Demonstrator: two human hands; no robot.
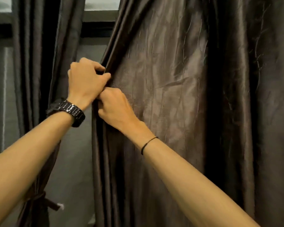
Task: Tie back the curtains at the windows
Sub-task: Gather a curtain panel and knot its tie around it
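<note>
Glossy creased brown curtain [170,95], left hand [85,79] and right hand [115,107] fingers gripping its pleated edge

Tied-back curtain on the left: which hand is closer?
Left. The left hand grips the edge of the loose curtain beside the tied-back curtain; the right hand grips lower, farther right.

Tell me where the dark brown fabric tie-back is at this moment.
In the head view, the dark brown fabric tie-back is at the lower left, wrapped round the gathered dark brown satin curtain there, just under the left forearm.
</note>
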